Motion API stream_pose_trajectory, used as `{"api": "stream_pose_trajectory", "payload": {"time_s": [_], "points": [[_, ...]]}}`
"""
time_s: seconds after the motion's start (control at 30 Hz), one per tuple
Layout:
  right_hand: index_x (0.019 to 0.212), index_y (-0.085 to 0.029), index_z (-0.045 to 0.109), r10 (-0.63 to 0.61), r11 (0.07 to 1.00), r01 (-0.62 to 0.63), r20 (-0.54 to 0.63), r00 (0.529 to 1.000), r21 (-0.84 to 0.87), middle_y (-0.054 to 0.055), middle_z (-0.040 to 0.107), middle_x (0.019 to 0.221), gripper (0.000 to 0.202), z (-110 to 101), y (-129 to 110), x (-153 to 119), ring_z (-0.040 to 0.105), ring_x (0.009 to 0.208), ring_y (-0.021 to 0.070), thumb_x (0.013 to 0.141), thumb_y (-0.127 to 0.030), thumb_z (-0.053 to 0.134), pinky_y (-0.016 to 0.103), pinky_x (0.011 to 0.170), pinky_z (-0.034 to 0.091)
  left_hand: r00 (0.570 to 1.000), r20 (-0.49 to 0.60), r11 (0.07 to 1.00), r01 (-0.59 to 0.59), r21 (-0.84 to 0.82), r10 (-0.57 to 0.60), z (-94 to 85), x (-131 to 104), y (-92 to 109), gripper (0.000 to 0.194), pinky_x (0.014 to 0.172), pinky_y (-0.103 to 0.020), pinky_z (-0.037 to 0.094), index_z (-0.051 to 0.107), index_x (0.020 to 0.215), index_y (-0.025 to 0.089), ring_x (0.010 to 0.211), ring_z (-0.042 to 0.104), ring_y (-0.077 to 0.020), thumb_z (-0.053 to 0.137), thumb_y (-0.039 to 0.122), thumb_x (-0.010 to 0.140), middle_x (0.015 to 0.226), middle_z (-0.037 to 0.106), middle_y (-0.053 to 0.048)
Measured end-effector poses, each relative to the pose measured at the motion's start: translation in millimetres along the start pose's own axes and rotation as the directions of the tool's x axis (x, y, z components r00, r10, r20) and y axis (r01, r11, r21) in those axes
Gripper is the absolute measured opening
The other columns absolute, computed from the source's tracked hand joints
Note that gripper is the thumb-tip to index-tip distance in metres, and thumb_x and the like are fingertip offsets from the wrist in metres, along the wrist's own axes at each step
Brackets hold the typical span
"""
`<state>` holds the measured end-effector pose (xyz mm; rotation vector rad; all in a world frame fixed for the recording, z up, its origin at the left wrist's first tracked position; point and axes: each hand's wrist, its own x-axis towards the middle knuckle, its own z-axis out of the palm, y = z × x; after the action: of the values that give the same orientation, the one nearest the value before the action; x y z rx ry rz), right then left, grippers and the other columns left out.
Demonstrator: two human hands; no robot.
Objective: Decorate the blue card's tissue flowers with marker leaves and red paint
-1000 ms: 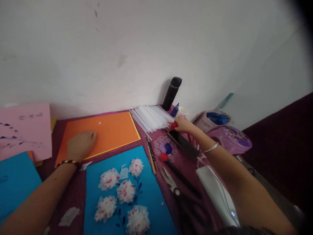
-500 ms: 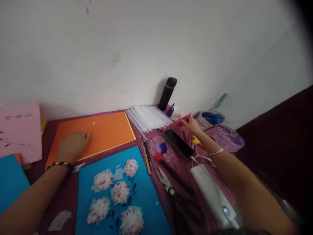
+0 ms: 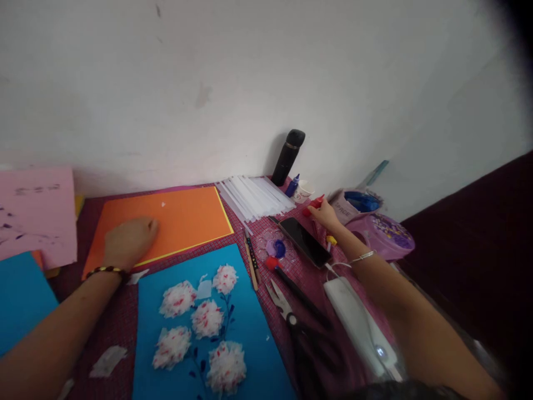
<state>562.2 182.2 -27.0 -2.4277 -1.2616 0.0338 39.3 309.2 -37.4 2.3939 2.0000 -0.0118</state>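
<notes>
My left hand (image 3: 131, 241), its fingers curled closed, rests on an orange sheet (image 3: 187, 218) with a yellow edge; whether anything is inside is hidden. At the right, the fingers of my right hand (image 3: 326, 214) are closed on a small red bottle (image 3: 313, 206), beside a white paper cup (image 3: 303, 191) and a dark blue bottle (image 3: 292, 186). In front of me lies a blue sheet (image 3: 250, 344) bearing several white tissue flowers with red flecks (image 3: 227, 366) and dark painted leaves.
White strips (image 3: 254, 197) lie near a leaning black flask (image 3: 288, 157). A paint palette (image 3: 275, 248), phone (image 3: 303, 241), brushes (image 3: 252, 258), open scissors (image 3: 291, 319) and a white power bank (image 3: 358, 325) are at centre right. A purple tub (image 3: 385, 236) stands beyond my right forearm.
The whole view has shifted slightly. My right hand has stayed closed on the red bottle, which now looks a little more tilted. My left hand remains on the orange sheet.
</notes>
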Motion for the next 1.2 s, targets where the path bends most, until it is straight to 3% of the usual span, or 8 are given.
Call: {"api": "stream_pose_trajectory", "payload": {"time_s": [0.37,0.5,0.6,0.7,0.8,0.87,0.93,1.2], "points": [[0.123,-0.01,0.058,0.065,0.996,-0.068,0.049,0.997,0.051,0.013,0.071,0.109,0.047,-2.1,5.9,-2.7,0.068,0.092,0.0202,0.079,-0.028,0.064,0.028,0.079,0.051,1.0,-0.008,1.0,0.019,-0.013,-0.02,-1.6,0.2,2.0,0.055,0.074,-0.04,0.052,0.067,0.1,0.012,0.097,0.067,-0.0346,0.022,0.045,0.097,0.108,0.071,-0.019],[0.112,-0.009,0.063,0.062,0.998,-0.062,0.017,0.998,0.014,0.015,0.072,0.104,0.035,-17.3,7.8,-15.2,0.068,0.091,0.0222,0.08,-0.024,0.06,0.03,0.081,0.05,1.0,-0.017,1.0,0.018,-0.007,-0.018,-2.1,-1.5,3.2,0.056,0.072,-0.041,0.052,0.068,0.099,0.011,0.095,0.067,-0.0352,0.022,0.044,0.097,0.105,0.071,-0.02],[0.101,-0.01,0.065,0.02,0.999,-0.02,-0.017,1.0,-0.025,0.016,0.071,0.099,0.026,-27.7,-3.5,-35.0,0.067,0.09,0.0243,0.084,-0.024,0.054,0.033,0.08,0.049,0.998,-0.057,1.0,-0.006,-0.002,0.006,0.9,-1.8,3.0,0.056,0.07,-0.04,0.051,0.068,0.1,0.012,0.095,0.067,-0.0362,0.023,0.044,0.097,0.105,0.071,-0.02],[0.096,-0.015,0.066,-0.134,0.991,0.134,0.028,0.991,-0.018,0.009,0.07,0.097,0.019,-29.1,-34.7,-57.2,0.065,0.085,0.0204,0.085,-0.026,0.055,0.03,0.078,0.047,0.997,-0.071,1.0,0.013,-0.005,-0.013,4.2,-0.3,2.9,0.056,0.068,-0.04,0.05,0.07,0.099,0.013,0.095,0.068,-0.0368,0.023,0.043,0.097,0.105,0.072,-0.019],[0.098,-0.018,0.066,-0.356,0.932,0.361,0.118,0.927,-0.027,0.007,0.069,0.104,0.018,-19.9,-81.3,-74.2,0.064,0.089,0.0174,0.089,-0.029,0.054,0.026,0.08,0.046,0.996,-0.081,1.0,0.03,0.0,-0.03,5.5,0.5,3.3,0.054,0.068,-0.039,0.049,0.071,0.099,0.013,0.094,0.068,-0.0365,0.024,0.042,0.096,0.103,0.073,-0.019],[0.103,-0.017,0.066,-0.528,0.819,0.563,0.24,0.815,-0.111,0.009,0.068,0.11,0.022,-10.1,-112.4,-80.9,0.063,0.097,0.0177,0.094,-0.027,0.049,0.026,0.087,0.044,0.996,-0.091,1.0,0.017,-0.005,-0.017,5.3,-0.4,3.7,0.053,0.069,-0.038,0.049,0.071,0.099,0.013,0.094,0.068,-0.036,0.026,0.041,0.096,0.103,0.073,-0.02],[0.104,-0.018,0.067,-0.585,0.739,0.658,0.345,0.733,-0.145,0.009,0.069,0.11,0.023,0.4,-137.1,-84.0,0.063,0.101,0.0183,0.095,-0.027,0.047,0.027,0.09,0.042,0.995,-0.099,1.0,0.009,-0.016,-0.011,4.9,-2.0,4.1,0.053,0.071,-0.038,0.049,0.071,0.099,0.011,0.095,0.068,-0.0353,0.026,0.04,0.096,0.103,0.073,-0.02],[0.088,-0.017,0.072,-0.44,0.713,0.655,0.569,0.695,-0.25,0.011,0.074,0.091,0.029,24.8,-166.4,-82.6,0.069,0.086,0.0245,0.089,-0.035,0.049,0.029,0.068,0.043,0.992,-0.123,0.999,0.016,-0.036,-0.02,8.1,-1.2,4.7,0.052,0.073,-0.038,0.049,0.071,0.098,0.012,0.094,0.068,-0.0343,0.028,0.039,0.096,0.102,0.073,-0.02]]}}
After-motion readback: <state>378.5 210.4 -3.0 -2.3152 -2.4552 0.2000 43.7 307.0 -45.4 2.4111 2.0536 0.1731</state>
